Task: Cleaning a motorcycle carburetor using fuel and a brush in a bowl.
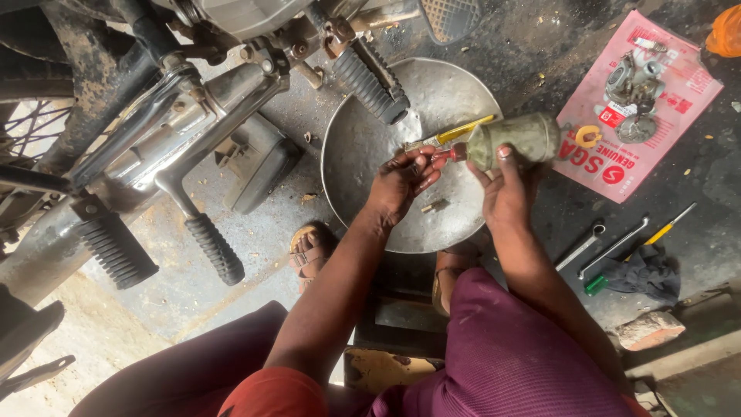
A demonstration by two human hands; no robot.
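Bare forearms, maroon trousers (509, 363), brown sandals (310, 251).

Grimy, oil-stained concrete floor (231, 255) in daylight; a brick (650, 330) lies at its edge.

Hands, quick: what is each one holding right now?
Left hand: fingers pinched shut on a small part over the metal bowl.
Right hand: closed around a grimy bottle.

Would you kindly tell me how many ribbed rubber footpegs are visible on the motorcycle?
3: one footpeg over the metal basin's rim, one at centre-left, one further left. Others may be hidden behind the frame.
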